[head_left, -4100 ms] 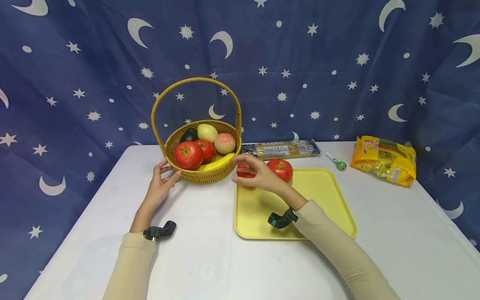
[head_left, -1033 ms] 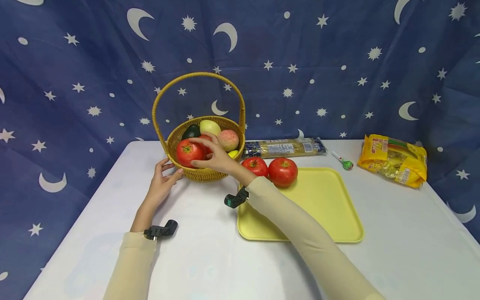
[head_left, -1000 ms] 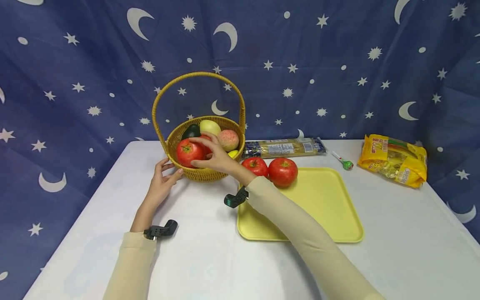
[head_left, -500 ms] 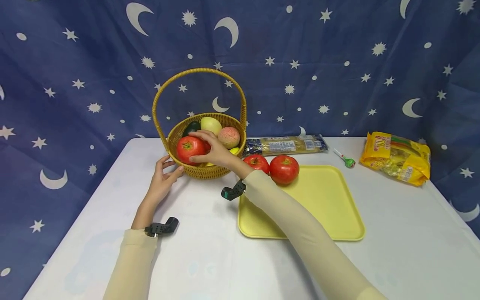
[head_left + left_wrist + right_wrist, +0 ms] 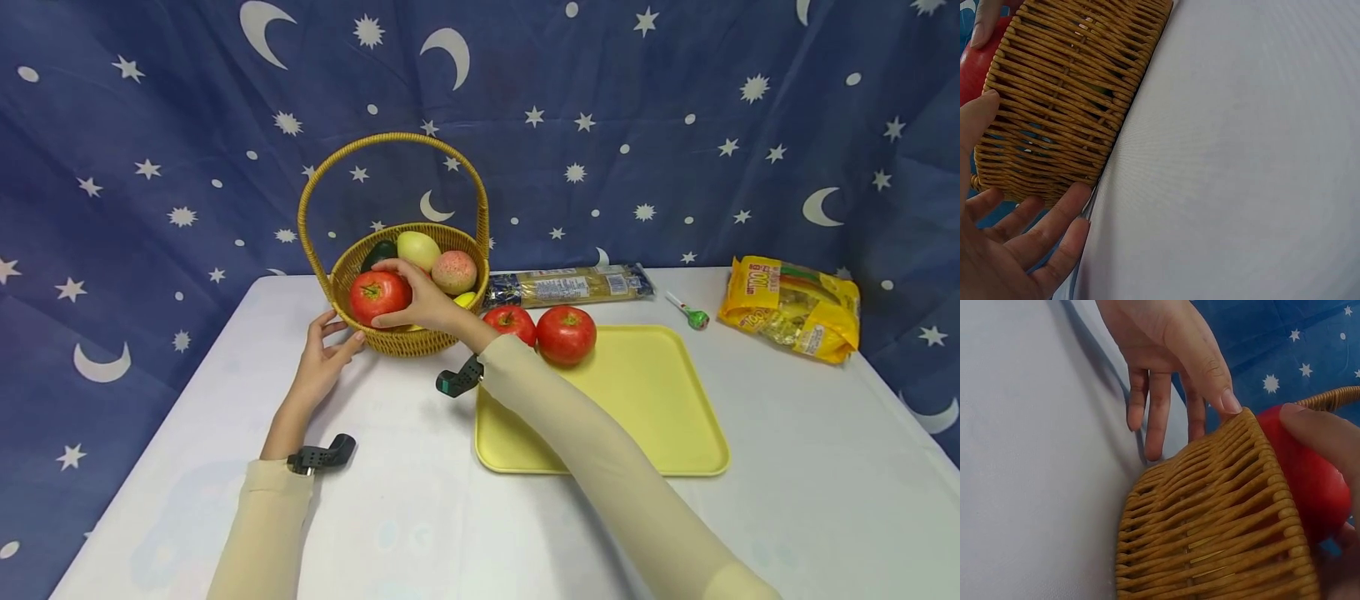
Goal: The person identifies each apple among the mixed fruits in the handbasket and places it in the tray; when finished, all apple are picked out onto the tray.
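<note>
A wicker basket (image 5: 412,343) with a tall hoop handle stands on the table, slightly left of centre. My left hand (image 5: 318,367) holds its left side, thumb at the rim and fingers along the outer wall (image 5: 1066,112). Inside the basket my right hand (image 5: 427,302) grips a large red apple (image 5: 375,296), thumb in front and fingers over the top. In the right wrist view the apple (image 5: 1310,481) shows just behind the rim. Beside it are a peach (image 5: 454,272), a pale yellow-green fruit (image 5: 417,251), a dark green fruit (image 5: 378,253) and a mostly hidden banana (image 5: 465,299).
A yellow tray (image 5: 637,400) lies right of the basket, two red apples (image 5: 566,335) at its far left corner. Behind it is a pack of noodles (image 5: 570,287). Farther right are a lollipop (image 5: 696,318) and a yellow food bag (image 5: 791,308). A starry curtain (image 5: 540,167) hangs behind.
My right hand has moved left from the tray's edge into the basket, and its fingers have closed around the red apple. The left hand stays at the basket. The view has shifted slightly.
</note>
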Available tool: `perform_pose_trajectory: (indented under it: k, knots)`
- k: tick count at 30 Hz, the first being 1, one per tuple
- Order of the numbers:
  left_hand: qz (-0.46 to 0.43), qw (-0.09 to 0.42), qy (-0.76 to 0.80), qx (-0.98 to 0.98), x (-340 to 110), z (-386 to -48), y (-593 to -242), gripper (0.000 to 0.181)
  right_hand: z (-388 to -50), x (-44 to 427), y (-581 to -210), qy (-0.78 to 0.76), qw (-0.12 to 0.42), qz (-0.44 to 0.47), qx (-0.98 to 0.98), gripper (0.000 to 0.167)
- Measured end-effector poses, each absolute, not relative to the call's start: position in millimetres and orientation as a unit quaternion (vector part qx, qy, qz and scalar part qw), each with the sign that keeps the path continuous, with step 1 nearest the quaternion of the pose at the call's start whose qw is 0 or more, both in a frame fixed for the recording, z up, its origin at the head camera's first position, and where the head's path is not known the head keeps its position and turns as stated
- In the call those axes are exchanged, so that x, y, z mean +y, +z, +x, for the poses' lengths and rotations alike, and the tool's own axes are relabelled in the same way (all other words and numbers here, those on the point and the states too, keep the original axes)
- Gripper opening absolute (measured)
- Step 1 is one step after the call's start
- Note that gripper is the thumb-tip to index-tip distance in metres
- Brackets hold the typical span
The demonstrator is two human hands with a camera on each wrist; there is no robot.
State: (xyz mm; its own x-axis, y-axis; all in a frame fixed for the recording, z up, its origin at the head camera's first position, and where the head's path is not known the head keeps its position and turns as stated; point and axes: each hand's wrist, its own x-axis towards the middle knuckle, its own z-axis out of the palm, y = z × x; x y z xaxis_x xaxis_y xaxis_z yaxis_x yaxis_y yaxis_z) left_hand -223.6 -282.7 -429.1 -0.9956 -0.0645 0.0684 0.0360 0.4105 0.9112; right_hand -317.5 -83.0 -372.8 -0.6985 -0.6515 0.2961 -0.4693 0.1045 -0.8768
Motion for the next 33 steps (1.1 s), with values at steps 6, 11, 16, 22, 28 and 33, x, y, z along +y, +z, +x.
perform_pose_trajectory:
  k: [6, 11, 16, 22, 28, 33]
  knots:
    - [0.006, 0.048, -0.543, -0.838, -282, -224, -428, 0.077, -317, -81, -373, -0.546, 0.071, -0.383, 0.742, 0.073]
    - [0.010, 0.043, -0.540, -0.841, -281, -224, -428, 0.076, -316, -80, -375, -0.536, 0.053, -0.378, 0.753, 0.073]
    - [0.014, 0.040, -0.541, -0.840, -281, -223, -427, 0.076, -316, -79, -377, -0.538, 0.046, -0.375, 0.753, 0.073]
    - [0.018, 0.027, -0.540, -0.841, -268, -208, -401, 0.073, -313, -76, -375, -0.535, 0.043, -0.368, 0.759, 0.072]
    - [0.016, 0.033, -0.544, -0.838, -276, -216, -415, 0.074, -310, -73, -375, -0.550, 0.045, -0.350, 0.757, 0.072]
    - [0.010, 0.044, -0.540, -0.841, -282, -223, -429, 0.077, -307, -70, -375, -0.557, 0.037, -0.335, 0.759, 0.071]
